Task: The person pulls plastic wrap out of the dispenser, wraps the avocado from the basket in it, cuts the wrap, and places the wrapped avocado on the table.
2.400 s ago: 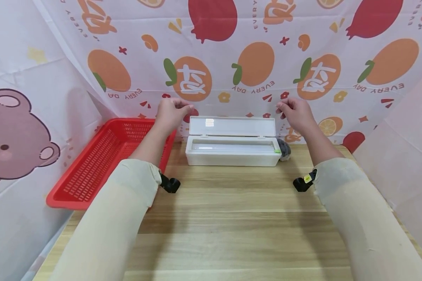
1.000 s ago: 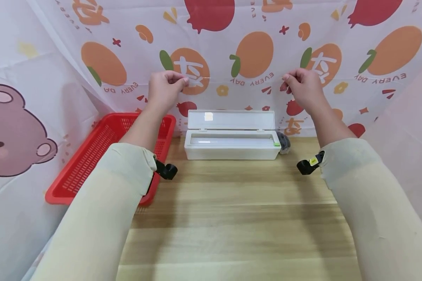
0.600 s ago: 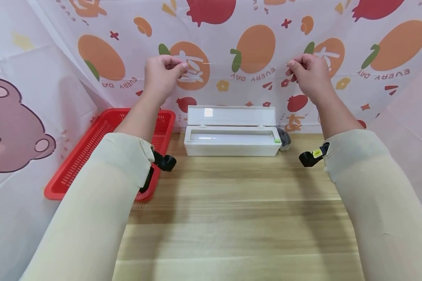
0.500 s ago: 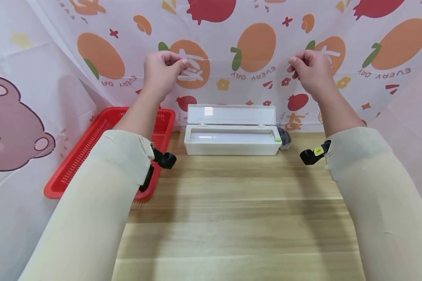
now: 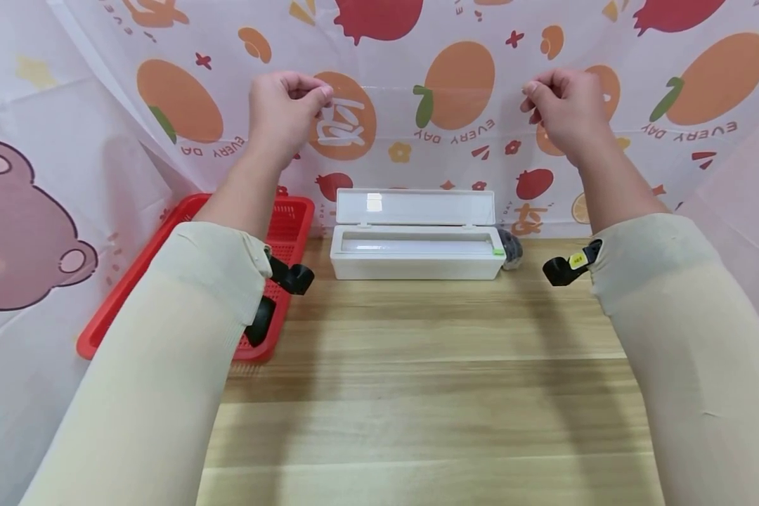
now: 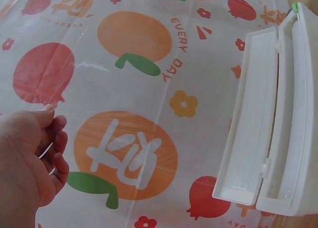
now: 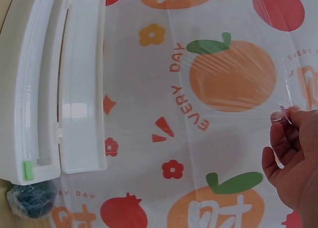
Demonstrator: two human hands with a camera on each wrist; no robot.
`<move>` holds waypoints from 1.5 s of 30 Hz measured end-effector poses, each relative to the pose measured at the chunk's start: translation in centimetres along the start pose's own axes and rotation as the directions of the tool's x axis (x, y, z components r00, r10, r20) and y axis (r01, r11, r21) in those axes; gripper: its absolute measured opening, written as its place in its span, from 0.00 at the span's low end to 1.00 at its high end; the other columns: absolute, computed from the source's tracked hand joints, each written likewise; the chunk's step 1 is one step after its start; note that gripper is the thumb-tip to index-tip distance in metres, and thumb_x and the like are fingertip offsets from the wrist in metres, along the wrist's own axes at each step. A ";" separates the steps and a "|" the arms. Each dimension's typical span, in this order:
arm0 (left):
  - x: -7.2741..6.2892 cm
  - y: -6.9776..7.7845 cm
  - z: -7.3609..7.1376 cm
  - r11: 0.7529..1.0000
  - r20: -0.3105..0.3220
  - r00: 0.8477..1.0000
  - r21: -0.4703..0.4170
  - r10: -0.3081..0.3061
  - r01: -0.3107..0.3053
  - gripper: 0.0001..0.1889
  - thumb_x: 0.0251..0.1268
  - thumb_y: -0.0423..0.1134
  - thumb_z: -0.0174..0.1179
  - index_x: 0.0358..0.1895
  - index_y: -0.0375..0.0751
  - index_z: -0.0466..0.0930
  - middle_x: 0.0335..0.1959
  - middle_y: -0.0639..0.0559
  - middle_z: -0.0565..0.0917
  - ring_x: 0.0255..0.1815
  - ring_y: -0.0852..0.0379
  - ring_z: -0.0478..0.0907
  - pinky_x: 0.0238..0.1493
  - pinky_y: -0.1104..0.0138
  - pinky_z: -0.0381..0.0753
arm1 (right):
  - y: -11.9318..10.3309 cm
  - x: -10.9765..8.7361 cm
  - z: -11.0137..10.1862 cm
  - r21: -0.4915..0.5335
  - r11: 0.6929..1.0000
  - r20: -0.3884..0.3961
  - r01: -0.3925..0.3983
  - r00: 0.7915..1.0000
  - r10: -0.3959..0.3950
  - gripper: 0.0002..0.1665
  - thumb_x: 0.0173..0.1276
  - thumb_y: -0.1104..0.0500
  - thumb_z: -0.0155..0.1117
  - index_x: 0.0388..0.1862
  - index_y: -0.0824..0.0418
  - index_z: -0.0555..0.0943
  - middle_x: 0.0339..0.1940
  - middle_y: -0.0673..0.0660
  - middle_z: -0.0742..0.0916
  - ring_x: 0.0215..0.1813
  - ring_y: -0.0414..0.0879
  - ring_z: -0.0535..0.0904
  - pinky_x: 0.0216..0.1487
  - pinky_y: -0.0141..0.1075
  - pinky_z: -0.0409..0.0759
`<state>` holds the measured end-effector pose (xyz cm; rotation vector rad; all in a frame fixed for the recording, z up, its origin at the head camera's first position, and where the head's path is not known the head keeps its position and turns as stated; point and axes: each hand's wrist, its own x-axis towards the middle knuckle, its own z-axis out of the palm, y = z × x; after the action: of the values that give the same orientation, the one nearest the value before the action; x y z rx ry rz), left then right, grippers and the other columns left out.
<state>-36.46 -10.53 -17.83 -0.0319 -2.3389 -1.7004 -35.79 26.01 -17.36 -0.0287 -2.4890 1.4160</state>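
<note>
My left hand (image 5: pixel 284 116) and right hand (image 5: pixel 566 112) are raised in front of the printed backdrop, thumb and fingertips of each pinching an edge of clear plastic wrap. The wrap (image 7: pixel 238 86) is nearly invisible in the head view; creases and glints show in the wrist views, gathered at my right fingertips. Below and between the hands stands a white plastic wrap dispenser (image 5: pixel 417 267) with its lid (image 5: pixel 415 208) tipped back. A pale roll (image 5: pixel 417 246) lies inside it. At its right end sits a small green tab (image 5: pixel 498 251).
A red perforated basket (image 5: pixel 297 218) stands left, partly behind my left arm, with a black object (image 5: pixel 261 321) in it. A dark, film-wrapped round thing (image 5: pixel 512 251) sits against the dispenser's right end. The wooden table (image 5: pixel 430 393) extends toward me.
Both hands have risen up and away from the dispenser and moved slightly further apart, still pinching the wrap. The dispenser stays in place on the table.
</note>
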 end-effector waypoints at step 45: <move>0.0 4.4 -2.2 0.985 -0.106 0.984 -0.082 0.142 -0.151 0.10 0.64 0.45 0.65 0.43 0.45 0.88 0.35 0.58 0.84 0.40 0.63 0.74 0.55 0.73 0.76 | -5.7 0.0 -2.1 0.118 0.985 -0.059 0.122 0.992 -0.116 0.16 0.68 0.47 0.61 0.47 0.55 0.83 0.35 0.48 0.81 0.36 0.39 0.75 0.48 0.28 0.77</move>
<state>-35.35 -11.16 -13.14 -0.1292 -2.1324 -1.6933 -34.59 24.84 -11.56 0.1042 -2.3170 1.4937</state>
